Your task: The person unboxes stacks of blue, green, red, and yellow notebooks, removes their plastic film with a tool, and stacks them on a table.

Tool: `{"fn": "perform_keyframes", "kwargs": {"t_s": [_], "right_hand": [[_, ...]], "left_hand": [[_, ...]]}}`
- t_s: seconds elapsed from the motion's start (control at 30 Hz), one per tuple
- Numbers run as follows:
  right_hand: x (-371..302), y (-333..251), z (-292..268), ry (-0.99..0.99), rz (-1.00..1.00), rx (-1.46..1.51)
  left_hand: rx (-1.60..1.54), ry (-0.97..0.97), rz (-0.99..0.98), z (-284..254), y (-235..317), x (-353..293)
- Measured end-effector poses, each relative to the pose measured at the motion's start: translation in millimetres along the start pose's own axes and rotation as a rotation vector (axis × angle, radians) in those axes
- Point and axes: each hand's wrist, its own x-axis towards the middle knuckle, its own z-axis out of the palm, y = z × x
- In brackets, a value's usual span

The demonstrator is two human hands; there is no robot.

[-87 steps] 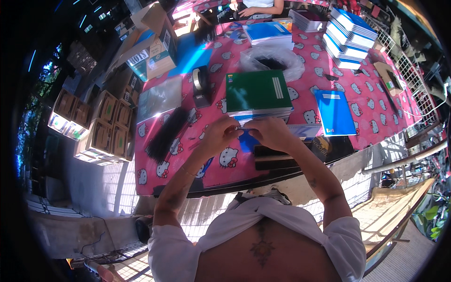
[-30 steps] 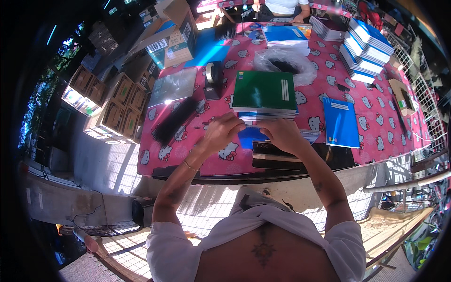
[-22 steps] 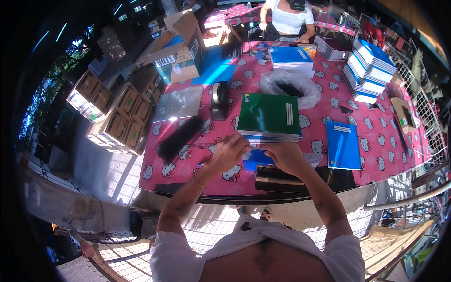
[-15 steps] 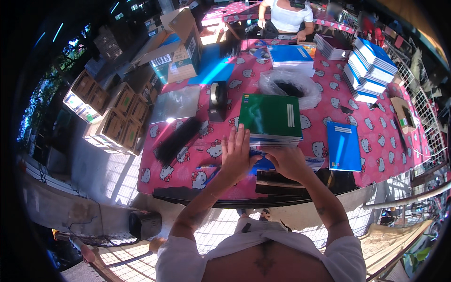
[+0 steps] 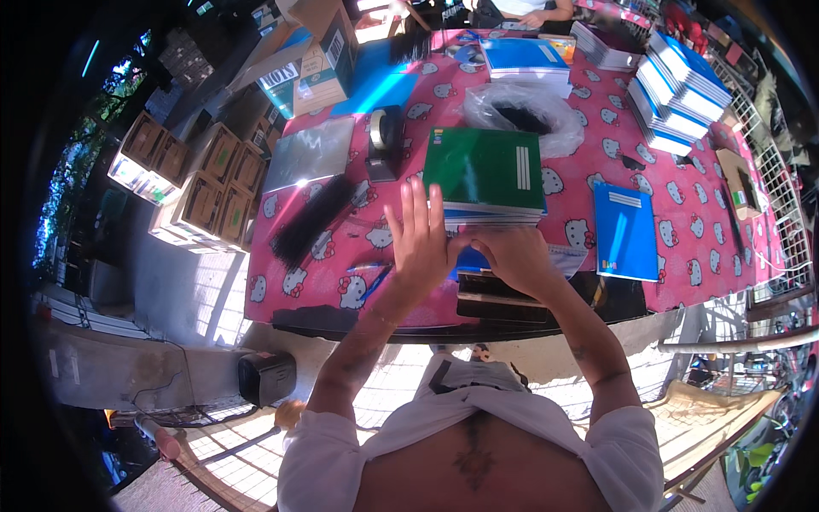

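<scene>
A green notebook (image 5: 482, 166) lies on top of a short stack of notebooks in front of me. My left hand (image 5: 421, 243) is at the stack's near left corner, its fingers stretched out and slightly spread, holding nothing. Against the near edge of the stack, my right hand (image 5: 516, 258) is bent, with its thumb close to the left thumb. Its fingertips are hidden, so I cannot tell whether it grips anything. Something blue (image 5: 465, 263) shows below the two thumbs. Just in front of my right wrist sits a dark open box (image 5: 499, 299).
A blue notebook (image 5: 625, 230) lies to the right. Farther back stand notebook stacks (image 5: 674, 94), a clear plastic-wrapped roll (image 5: 554, 128) and a tape dispenser (image 5: 384, 145). Black bristle-like strands (image 5: 311, 224) lie left. An open carton (image 5: 311, 77) stands back left; another person's hand (image 5: 536, 17) shows far off.
The view has tilted down, so the table appears higher. My left hand's fingers have lifted off the stack's edge and spread. The right hand stays at the near edge.
</scene>
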Motion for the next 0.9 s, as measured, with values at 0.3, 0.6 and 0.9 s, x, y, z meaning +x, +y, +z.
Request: {"fn": "perform_keyframes", "kwargs": {"t_s": [0.3,0.6,0.9], "right_hand": [[-21,1,-35,-0.058,0.041,-0.043],[-23,5,-38,-0.256,0.128,-0.02],[-24,13,-34,-0.266,0.093,-0.029]], "left_hand": [[0.027,-0.042,0.052,-20,11,9],[0.078,-0.046,0.098,-8,24,5],[-0.008,-0.054,0.138,5,27,-16]]}}
